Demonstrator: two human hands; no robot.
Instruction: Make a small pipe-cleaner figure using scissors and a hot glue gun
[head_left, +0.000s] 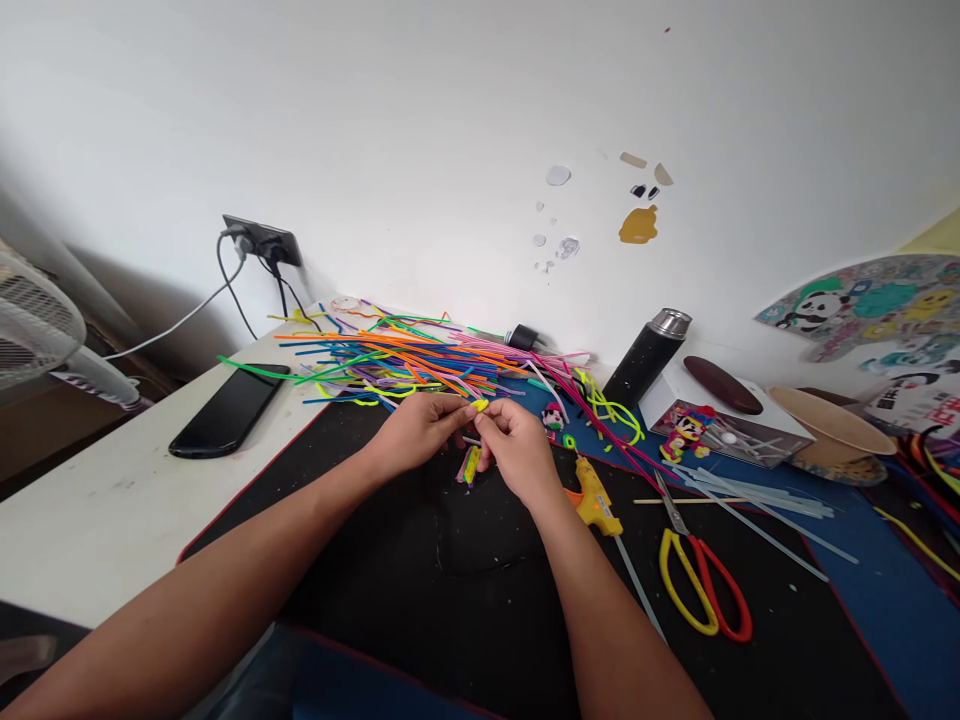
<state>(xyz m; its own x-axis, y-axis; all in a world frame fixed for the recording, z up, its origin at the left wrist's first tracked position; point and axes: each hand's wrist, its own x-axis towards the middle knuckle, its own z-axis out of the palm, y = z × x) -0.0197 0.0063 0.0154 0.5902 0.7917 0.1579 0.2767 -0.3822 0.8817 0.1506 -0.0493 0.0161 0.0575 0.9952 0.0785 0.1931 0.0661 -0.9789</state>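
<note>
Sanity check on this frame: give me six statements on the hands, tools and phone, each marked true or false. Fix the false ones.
1. The left hand and right hand meet at a small yellow piece. True.
2. The scissors lie to the right of the glue gun. True.
3. The right hand holds the glue gun. False: it rests on the dark mat.
4. Both handle loops of the scissors are red. False: one is yellow, the other red.
5. The phone lies on the white tabletop. True.
6. The phone is to the right of the scissors. False: it is to the left.
</note>
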